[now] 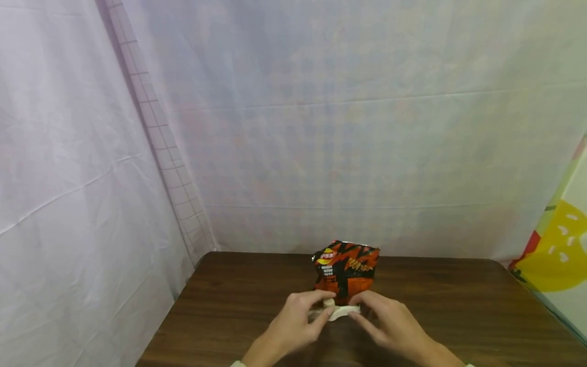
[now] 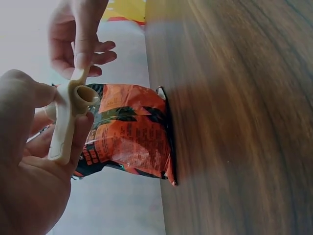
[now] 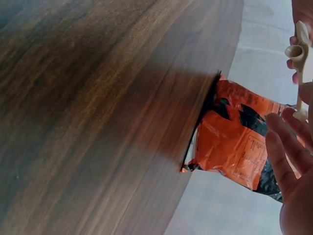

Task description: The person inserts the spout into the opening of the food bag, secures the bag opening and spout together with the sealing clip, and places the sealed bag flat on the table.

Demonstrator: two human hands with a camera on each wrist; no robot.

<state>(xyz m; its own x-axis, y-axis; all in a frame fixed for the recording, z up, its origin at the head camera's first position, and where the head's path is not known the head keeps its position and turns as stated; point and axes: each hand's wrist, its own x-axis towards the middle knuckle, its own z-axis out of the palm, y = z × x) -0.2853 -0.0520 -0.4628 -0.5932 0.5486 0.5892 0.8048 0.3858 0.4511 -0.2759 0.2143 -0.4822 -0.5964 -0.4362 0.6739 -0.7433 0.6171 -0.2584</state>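
A cream plastic bag clip with a round spout is held up between both hands, in front of an orange and black snack bag. The left hand pinches the clip beside its spout; in the left wrist view the thumb and fingers are on either side of the clip's bar. At the clip's other end, the right hand pinches the tip between thumb and fingers. Upright on the table, the bag has a creased, uneven top edge. Whether its top is sealed cannot be seen.
The dark brown wooden table reaches back to a pale cloth curtain. Another white curtain hangs on the left. A white panel with a yellow and red pattern stands at the right edge.
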